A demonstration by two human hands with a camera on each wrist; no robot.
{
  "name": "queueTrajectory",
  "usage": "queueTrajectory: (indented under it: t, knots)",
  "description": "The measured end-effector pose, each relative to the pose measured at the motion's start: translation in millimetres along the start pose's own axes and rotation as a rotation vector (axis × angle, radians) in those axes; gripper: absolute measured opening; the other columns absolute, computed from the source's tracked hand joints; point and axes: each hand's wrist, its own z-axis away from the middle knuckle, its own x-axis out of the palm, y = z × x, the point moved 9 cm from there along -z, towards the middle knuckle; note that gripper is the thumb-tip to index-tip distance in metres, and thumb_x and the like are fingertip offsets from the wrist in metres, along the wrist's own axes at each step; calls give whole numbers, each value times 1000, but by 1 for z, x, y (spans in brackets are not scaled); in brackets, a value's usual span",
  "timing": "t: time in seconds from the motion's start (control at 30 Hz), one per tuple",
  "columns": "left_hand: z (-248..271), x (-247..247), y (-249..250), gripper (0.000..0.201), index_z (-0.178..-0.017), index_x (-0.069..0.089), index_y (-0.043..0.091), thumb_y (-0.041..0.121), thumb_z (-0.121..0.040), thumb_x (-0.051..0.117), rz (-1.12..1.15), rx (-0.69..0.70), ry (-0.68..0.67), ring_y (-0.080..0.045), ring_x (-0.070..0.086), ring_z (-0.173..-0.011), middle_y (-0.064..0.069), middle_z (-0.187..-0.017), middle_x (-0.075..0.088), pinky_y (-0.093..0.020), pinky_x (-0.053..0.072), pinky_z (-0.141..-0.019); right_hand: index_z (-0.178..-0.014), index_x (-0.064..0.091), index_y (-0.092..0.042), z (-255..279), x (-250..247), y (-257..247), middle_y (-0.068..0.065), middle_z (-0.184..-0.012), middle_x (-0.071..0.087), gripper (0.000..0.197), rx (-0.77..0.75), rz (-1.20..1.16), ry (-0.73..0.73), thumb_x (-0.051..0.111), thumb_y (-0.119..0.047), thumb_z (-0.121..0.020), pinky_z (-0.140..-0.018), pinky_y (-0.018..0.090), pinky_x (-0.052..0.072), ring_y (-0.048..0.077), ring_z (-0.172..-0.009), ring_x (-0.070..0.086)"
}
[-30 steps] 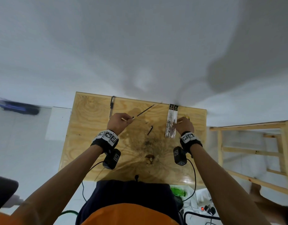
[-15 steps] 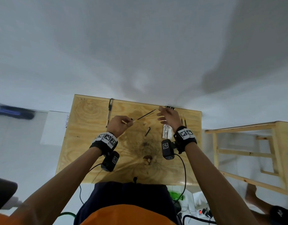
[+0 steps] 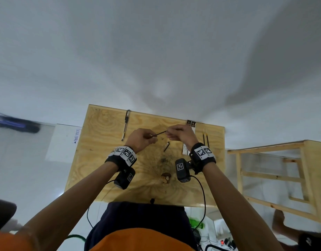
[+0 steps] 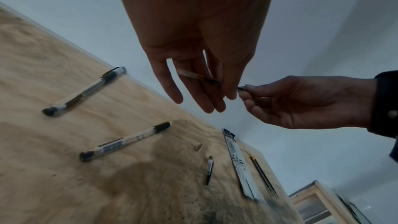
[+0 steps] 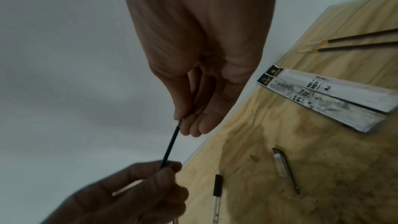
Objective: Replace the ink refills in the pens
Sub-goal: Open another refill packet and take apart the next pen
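Observation:
A thin dark ink refill [image 3: 158, 134] hangs in the air above the plywood table [image 3: 94, 160], held between both hands. My left hand [image 3: 147, 139] pinches its pale near end [image 4: 193, 75]. My right hand [image 3: 171, 133] pinches the other end [image 5: 180, 122] between thumb and fingertips. The stretch of refill [image 5: 170, 144] between the hands is bare. An open pen barrel [image 4: 125, 140] lies on the table under my left hand, with a small metal tip [image 4: 197, 147] and a dark pen cap [image 3: 166, 146] nearby. A capped pen [image 3: 126, 124] lies at the far left.
Two flat white refill packets [image 5: 323, 94] lie at the table's far right, with two loose dark refills [image 3: 205, 138] beside them near the right edge. A wooden frame [image 3: 273, 178] stands right of the table. Cables hang from both wrist cameras.
My right hand has left the refill packets and swung left to meet the left hand. It now pinches the free end of the refill that the left hand kept holding.

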Motion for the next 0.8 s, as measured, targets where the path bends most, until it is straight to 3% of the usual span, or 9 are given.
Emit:
queueTrajectory:
  t: [0.1,0.23,0.43,0.53,0.63,0.8]
  knots:
    - [1,-2,16,7,-81,72,26,30,-85,67,-5,63,27,-4,68,-72,10,-72,73,-31,56,-76,-108,67,8,3,6,0,16,-86,72,25,-6,12,-24,70,-5,-86,-65,22,60,13,-65,72]
    - [-1,1,16,14,-82,72,25,31,-89,61,-64,79,-3,-4,68,-72,10,-75,74,-32,57,-75,-103,68,9,6,2,-1,17,-86,72,21,-8,80,-36,70,-3,-86,-65,24,60,13,-65,71]
    - [-1,14,15,19,-84,69,16,26,-94,56,-10,106,-86,-15,70,-75,4,-76,74,-40,56,-80,-103,69,8,7,0,-7,22,-90,72,21,-14,91,-32,71,0,-84,-68,24,61,18,-71,72]
    - [-2,13,16,20,-83,69,17,25,-94,56,-32,125,-75,-15,69,-76,4,-76,74,-38,56,-80,-108,68,6,7,0,-3,21,-95,72,25,20,72,-48,71,-5,-86,-71,27,61,22,-76,71]
    - [-5,10,15,19,-83,71,18,25,-93,57,-57,126,-58,-12,68,-76,6,-76,73,-32,55,-79,-109,66,7,9,2,1,18,-90,73,27,65,110,-78,68,-11,-90,-69,27,61,20,-73,71]
    - [-5,18,14,20,-86,68,14,20,-96,52,-34,109,-117,-13,67,-73,1,-75,74,-29,54,-76,-106,64,11,5,0,-3,16,-82,71,23,39,149,-89,67,-4,-88,-64,23,60,13,-65,71]
